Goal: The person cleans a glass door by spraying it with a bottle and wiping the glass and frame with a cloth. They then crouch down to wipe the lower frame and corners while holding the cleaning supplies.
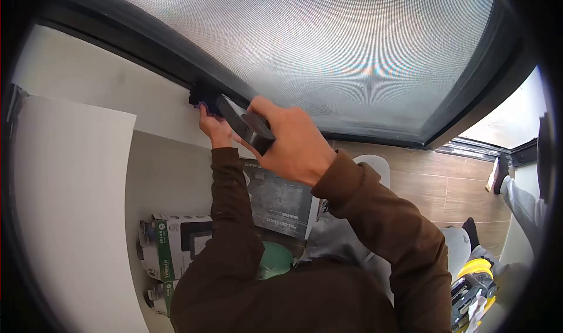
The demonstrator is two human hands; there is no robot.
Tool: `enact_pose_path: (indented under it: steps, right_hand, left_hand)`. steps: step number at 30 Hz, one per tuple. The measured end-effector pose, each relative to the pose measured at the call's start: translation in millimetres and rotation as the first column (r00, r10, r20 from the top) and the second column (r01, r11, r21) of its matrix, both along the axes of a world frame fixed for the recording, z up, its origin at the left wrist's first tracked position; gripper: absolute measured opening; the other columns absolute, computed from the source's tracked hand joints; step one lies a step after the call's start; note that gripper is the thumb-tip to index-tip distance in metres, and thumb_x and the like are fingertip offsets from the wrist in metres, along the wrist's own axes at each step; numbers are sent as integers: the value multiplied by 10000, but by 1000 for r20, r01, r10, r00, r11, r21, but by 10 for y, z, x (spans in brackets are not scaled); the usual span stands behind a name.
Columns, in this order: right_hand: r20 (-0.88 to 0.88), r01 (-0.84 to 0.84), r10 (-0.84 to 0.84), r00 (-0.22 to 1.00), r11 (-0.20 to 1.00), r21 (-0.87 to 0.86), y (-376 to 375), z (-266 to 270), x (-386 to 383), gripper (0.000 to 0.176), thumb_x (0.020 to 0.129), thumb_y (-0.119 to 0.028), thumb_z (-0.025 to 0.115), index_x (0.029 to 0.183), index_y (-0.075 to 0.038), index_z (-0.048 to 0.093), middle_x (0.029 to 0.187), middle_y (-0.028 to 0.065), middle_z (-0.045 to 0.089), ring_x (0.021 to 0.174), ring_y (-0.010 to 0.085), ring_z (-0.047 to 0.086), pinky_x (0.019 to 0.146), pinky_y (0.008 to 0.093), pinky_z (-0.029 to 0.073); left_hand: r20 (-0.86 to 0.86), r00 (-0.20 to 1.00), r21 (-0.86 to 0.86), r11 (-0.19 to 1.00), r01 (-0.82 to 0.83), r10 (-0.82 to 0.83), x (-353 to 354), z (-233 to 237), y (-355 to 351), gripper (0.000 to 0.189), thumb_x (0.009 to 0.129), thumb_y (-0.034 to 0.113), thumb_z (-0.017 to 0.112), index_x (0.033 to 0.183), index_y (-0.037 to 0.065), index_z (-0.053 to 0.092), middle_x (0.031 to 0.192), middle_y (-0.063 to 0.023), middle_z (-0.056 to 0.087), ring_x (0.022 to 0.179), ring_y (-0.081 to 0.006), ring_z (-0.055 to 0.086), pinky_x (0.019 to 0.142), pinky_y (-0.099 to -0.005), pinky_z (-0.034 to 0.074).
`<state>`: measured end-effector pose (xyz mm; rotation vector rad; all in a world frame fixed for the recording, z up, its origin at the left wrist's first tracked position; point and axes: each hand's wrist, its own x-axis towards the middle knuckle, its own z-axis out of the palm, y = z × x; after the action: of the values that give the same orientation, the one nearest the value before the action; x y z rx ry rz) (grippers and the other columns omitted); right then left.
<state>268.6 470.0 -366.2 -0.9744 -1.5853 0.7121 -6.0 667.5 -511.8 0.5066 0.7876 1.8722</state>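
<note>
The dark frame (146, 48) runs from 10 o'clock down to 4 o'clock, edging the mesh screen (352, 45) that fills the upper view. Its lower edge shows unbroken from the hands out toward 10 o'clock, along a pale wall (88, 75). A white panel (70, 204) stands at 8 o'clock. Cartons (170, 245) lie on the floor (446, 186) at 7 o'clock, and a yellow tool (472, 283) at 4 o'clock.

The left hand (214, 127) reaches straight up, fingertips against a small dark fitting (202, 98) on the frame's edge; whether they pinch it cannot be told. The right hand (293, 145), at 3 o'clock of the left and just beside it, is closed around a dark tool (246, 124), which points toward the fitting.
</note>
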Motion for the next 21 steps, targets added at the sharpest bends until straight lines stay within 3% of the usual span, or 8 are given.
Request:
enact_pose_path:
  steps: [3,5,9,11,13,15,18,21]
  right_hand:
    - [15,-72,72,997,997,-22,-29,84,22,291,820,-144,767,947,-16,539,751,212,630,700,431,626,596,399,491]
    - [-11,-98,99,995,993,68,-23,87,40,300,830,-157,776,975,-16,554,754,203,634,671,390,634,591,385,481]
    - [-172,-24,41,984,995,96,-77,93,133,319,851,-185,795,1029,-24,586,700,133,603,602,225,602,587,329,459]
    - [-165,-39,37,986,999,-9,-202,123,297,300,856,-171,783,1019,-41,567,691,130,601,589,246,604,577,347,463]
    - [-145,-12,1,989,997,-80,-346,42,521,295,863,-179,784,1014,-44,569,677,101,586,584,201,574,570,333,461]
    - [-97,81,-90,991,992,-99,-472,-145,785,298,861,-181,796,1012,-30,587,667,66,572,584,137,536,570,300,452]
    - [-5,220,-221,975,971,-97,-682,-404,1153,290,846,-141,800,1015,-15,600,652,58,556,578,121,496,568,275,434]
    - [76,311,-302,950,917,-248,-926,-564,1471,253,847,-95,777,1012,-17,601,701,47,558,599,111,492,577,264,428]
  left_hand:
    - [24,999,-39,998,39,-38,-38,226,-126,358,1046,267,450,1168,-25,616,1136,-109,665,1001,-246,647,901,-369,519]
    - [-189,977,8,995,-102,102,34,507,-173,364,1042,286,461,1127,-22,635,1092,-98,666,937,-243,650,862,-364,528]
    - [-490,690,458,831,-315,532,209,1446,-21,401,1022,299,504,1026,-75,647,965,-78,654,781,-233,615,738,-347,534]
    - [-695,183,626,710,-323,696,321,2095,119,448,1022,262,489,1078,-170,594,1015,-206,667,875,-305,628,852,-348,506]
    - [-327,-195,940,297,-169,925,201,2616,655,445,1029,260,482,1198,-140,580,1073,-270,661,918,-367,590,928,-391,455]
    - [-533,52,826,533,-183,845,346,3063,465,488,1030,227,461,1311,-172,489,1389,-335,518,1268,-435,512,1108,-390,352]
    - [-508,25,850,506,-149,861,405,2880,386,509,1037,211,469,1361,-179,427,1383,-349,512,1280,-434,508,1114,-392,352]
    - [-594,80,774,596,-215,800,276,1702,566,507,1052,201,459,1388,-175,399,1437,-366,439,1351,-434,450,1152,-426,315]
